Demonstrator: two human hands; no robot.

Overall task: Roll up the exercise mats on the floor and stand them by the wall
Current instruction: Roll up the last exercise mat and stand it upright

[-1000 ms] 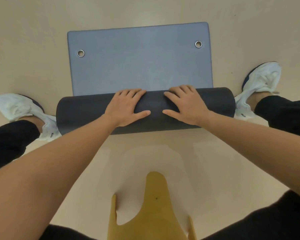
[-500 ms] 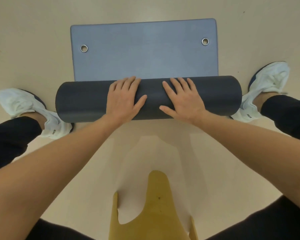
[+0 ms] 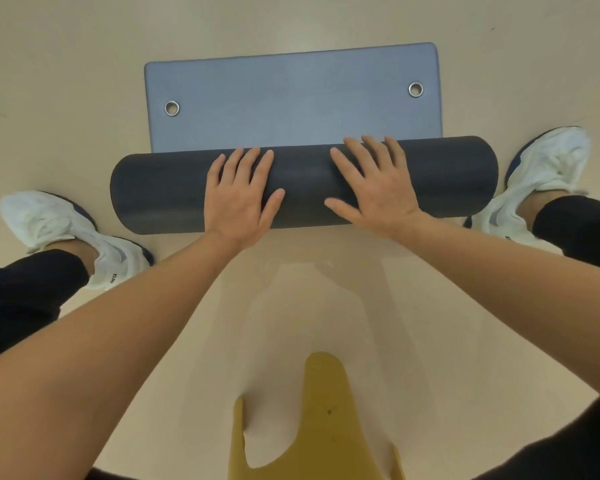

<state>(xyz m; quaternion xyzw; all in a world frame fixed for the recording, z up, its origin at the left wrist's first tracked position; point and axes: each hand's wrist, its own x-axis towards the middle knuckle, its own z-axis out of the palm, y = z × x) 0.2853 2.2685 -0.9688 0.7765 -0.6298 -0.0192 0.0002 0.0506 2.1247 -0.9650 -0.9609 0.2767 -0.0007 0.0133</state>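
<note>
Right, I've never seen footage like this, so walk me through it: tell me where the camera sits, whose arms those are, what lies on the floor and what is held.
There is no machine here: a person wears one wide-angle camera on the head, looking down, so the arms are the wearer's own. That is the only view. On the pale floor lies a grey exercise mat, partly rolled: the dark roll sits nearest the person, and the flat part beyond it has two metal eyelets. The left hand and the right hand lie flat on top of the roll with fingers straight, pressing it; nothing is gripped. White shoes stand on either side of the roll. The yellow shape at the bottom edge is too close to identify.
</note>
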